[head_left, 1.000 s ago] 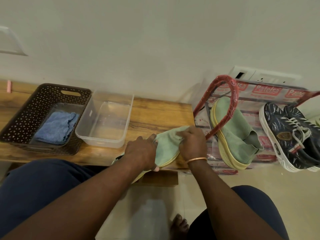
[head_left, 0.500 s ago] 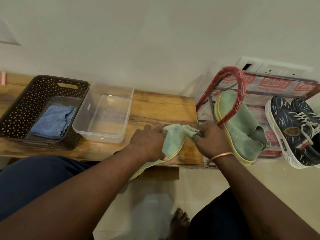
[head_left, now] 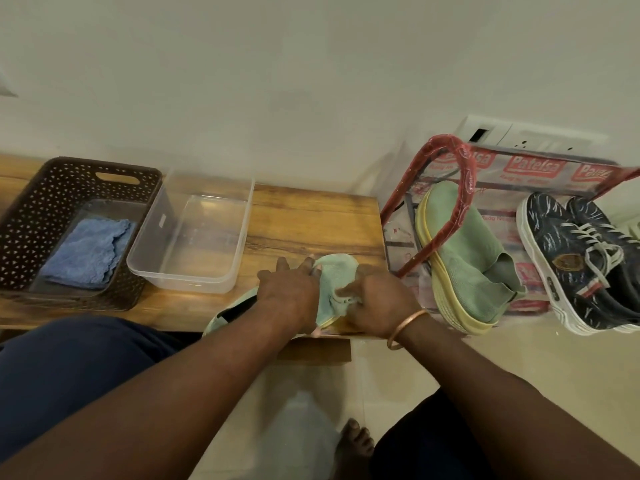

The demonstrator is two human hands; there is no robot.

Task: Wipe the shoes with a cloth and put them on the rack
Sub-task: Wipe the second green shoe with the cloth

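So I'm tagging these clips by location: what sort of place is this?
Most likely a home, perhaps near the entrance: a shoe rack wrapped in printed plastic holds a green shoe and dark sneakers, a switch plate sits on the plain wall, and a low wooden bench stands on a tiled floor.

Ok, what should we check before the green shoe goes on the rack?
1. Left hand holds the green shoe: ok.
2. Right hand has the cloth on it: ok.
3. Shoe wiped clean all over: cannot tell.
4. Matching shoe already on the rack: ok.
5. Room beside it, before the dark sneakers: cannot tell.
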